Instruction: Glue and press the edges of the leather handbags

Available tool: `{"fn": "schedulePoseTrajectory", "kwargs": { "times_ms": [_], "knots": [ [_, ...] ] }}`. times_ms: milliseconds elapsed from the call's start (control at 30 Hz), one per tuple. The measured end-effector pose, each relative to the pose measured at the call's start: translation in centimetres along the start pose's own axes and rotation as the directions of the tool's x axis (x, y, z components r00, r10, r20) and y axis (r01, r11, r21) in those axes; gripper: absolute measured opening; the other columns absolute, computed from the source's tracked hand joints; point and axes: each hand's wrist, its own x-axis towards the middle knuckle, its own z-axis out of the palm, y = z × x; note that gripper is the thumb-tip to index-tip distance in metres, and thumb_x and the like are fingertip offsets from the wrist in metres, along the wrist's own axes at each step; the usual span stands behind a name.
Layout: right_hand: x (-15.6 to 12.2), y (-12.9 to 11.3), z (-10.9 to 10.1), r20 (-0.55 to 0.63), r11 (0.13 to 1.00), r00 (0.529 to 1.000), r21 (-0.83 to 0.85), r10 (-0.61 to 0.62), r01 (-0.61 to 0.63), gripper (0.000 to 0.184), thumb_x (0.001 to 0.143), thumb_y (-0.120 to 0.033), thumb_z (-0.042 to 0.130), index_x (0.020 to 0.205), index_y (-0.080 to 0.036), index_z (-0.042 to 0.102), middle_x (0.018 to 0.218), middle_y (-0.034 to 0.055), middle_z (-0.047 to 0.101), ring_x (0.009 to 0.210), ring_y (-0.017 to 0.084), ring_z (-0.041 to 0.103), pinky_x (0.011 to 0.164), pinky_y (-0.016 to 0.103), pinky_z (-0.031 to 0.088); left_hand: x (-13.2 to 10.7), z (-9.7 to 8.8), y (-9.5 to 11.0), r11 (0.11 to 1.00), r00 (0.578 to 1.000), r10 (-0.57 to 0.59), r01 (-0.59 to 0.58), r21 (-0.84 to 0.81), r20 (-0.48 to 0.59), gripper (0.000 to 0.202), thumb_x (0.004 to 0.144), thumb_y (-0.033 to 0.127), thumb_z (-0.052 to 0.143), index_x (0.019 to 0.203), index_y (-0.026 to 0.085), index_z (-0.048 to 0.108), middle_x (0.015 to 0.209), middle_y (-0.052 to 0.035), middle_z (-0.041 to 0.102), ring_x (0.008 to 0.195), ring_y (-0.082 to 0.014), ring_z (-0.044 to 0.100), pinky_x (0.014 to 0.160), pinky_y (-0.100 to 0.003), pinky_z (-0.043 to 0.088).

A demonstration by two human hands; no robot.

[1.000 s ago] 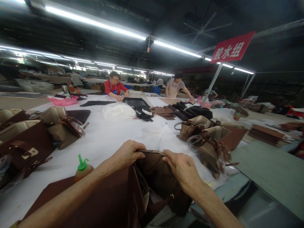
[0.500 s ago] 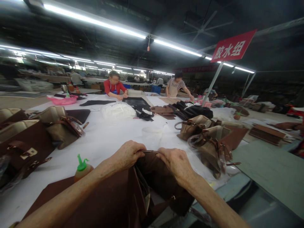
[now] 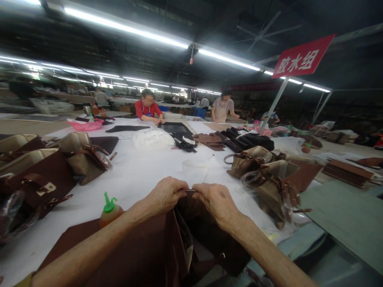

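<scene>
Directly before me is a brown handbag [image 3: 140, 247], its dark side panel [image 3: 206, 231] raised toward my fingers. My left hand [image 3: 167, 193] pinches the panel's top edge between thumb and fingers. Close beside it, my right hand [image 3: 214, 199] pinches the same edge, and only a short stretch of the rim shows between them. The bag's lower part is cut off by the frame, and my forearms cover some of it. Just beyond my left forearm stands a squeeze bottle [image 3: 110, 211] with a green spout and amber contents.
More brown handbags [image 3: 44, 183] stand at left, others [image 3: 269, 175] at right. Across the white table [image 3: 143, 163] lie a white plastic bundle [image 3: 152, 138], dark leather pieces [image 3: 248, 139] and a pink basin [image 3: 85, 125]. Two co-workers, one in a red top [image 3: 146, 109], stand at the far side.
My hands have come closer together along the bag's edge, both still pinching it. The view has shifted slightly. The co-worker at far right has drawn an arm back and stands more upright.
</scene>
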Motion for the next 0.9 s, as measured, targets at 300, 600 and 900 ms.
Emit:
{"fn": "schedulePoseTrajectory", "kwargs": {
  "times_ms": [300, 600, 900],
  "knots": [
    [0.1, -0.1, 0.6, -0.021, 0.999, 1.000, -0.054, 0.005, -0.006, 0.023, 0.088, -0.027, 0.044, 0.069, -0.021, 0.055, 0.061, -0.0025, 0.063, 0.056, 0.011, 0.053, 0.053, 0.025, 0.024, -0.1, 0.6, 0.0, 0.997, 1.000, -0.009, 0.011, 0.070, -0.029, 0.023, 0.079, 0.023, 0.043, 0.073, 0.019, 0.064, 0.055, 0.0022, 0.051, 0.055, -0.0099, 0.044, 0.055, -0.019, 0.031],
    [0.0, -1.3, 0.3, -0.001, 0.995, 1.000, -0.099, 0.016, -0.016, 0.021, 0.089, -0.026, 0.042, 0.074, -0.020, 0.055, 0.068, -0.0002, 0.065, 0.062, 0.014, 0.058, 0.056, 0.026, 0.026, -0.4, 0.5, 0.0, 0.997, 0.998, -0.042, 0.044, 0.056, -0.036, 0.022, 0.078, 0.024, 0.044, 0.074, 0.020, 0.065, 0.056, 0.0019, 0.054, 0.057, -0.0109, 0.047, 0.057, -0.020, 0.033],
    [1.8, -2.0, 0.2, 0.134, 0.999, 0.990, -0.020, 0.043, -0.040, 0.016, 0.084, -0.025, 0.047, 0.078, -0.020, 0.061, 0.067, 0.0020, 0.065, 0.064, 0.016, 0.057, 0.056, 0.025, 0.028, -0.6, 0.1, -1.3, 0.978, 0.987, -0.145, 0.154, -0.138, 0.074, 0.028, 0.067, 0.033, 0.056, 0.091, 0.019, 0.056, 0.077, 0.0003, 0.061, 0.069, -0.0152, 0.052, 0.059, -0.023, 0.039]
  ]
}}
